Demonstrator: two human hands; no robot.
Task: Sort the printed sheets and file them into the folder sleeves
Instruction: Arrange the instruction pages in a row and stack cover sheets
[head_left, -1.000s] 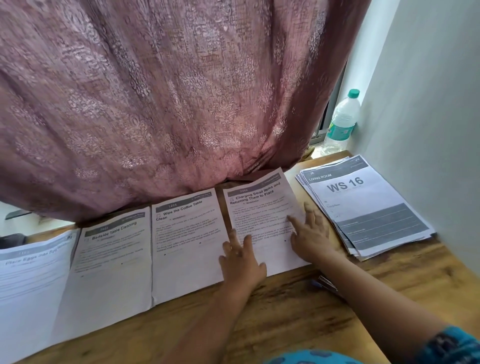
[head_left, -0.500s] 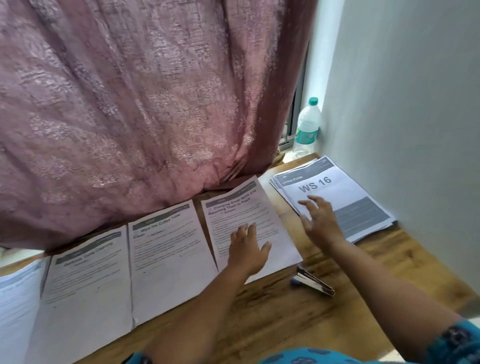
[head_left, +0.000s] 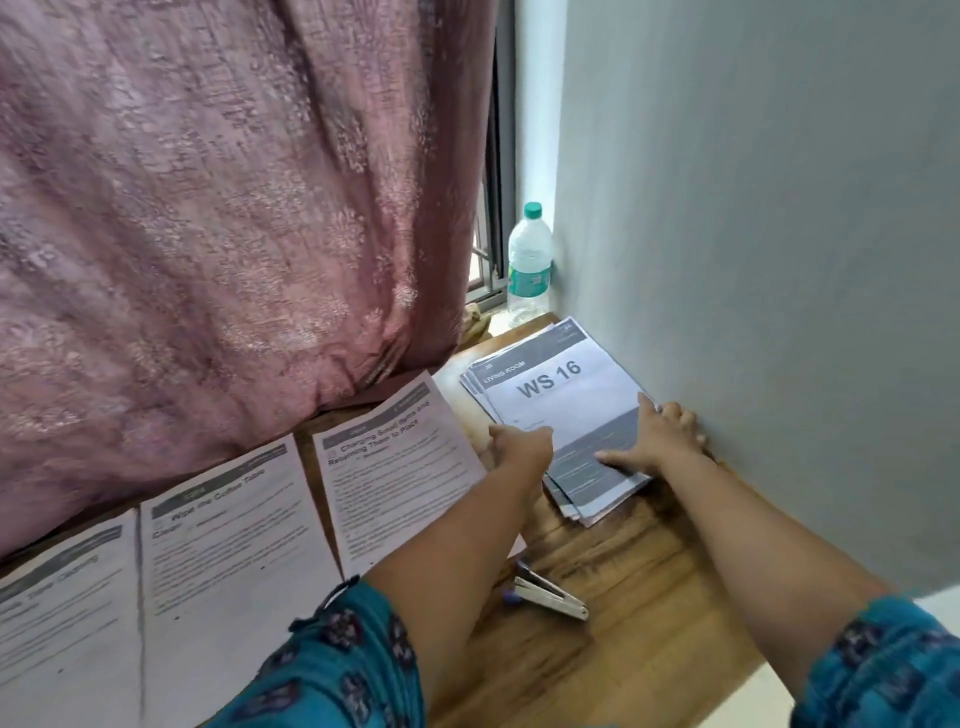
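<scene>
Over by the wall, both hands had left the "Charging Small Items" sheet and reached the WS 16 stack at the worktop's right end. Left hand met its left edge, fingers hidden from view, cannot tell how they lay. Right hand pressed spread fingers onto the top sheet. A stapler lay nearer, now uncovered.

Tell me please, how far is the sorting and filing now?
Done: three sheets lie side by side along the table. In hand: left hand and right hand are on the WS 16 stack. Left: that stack; no folder is in view.
</scene>
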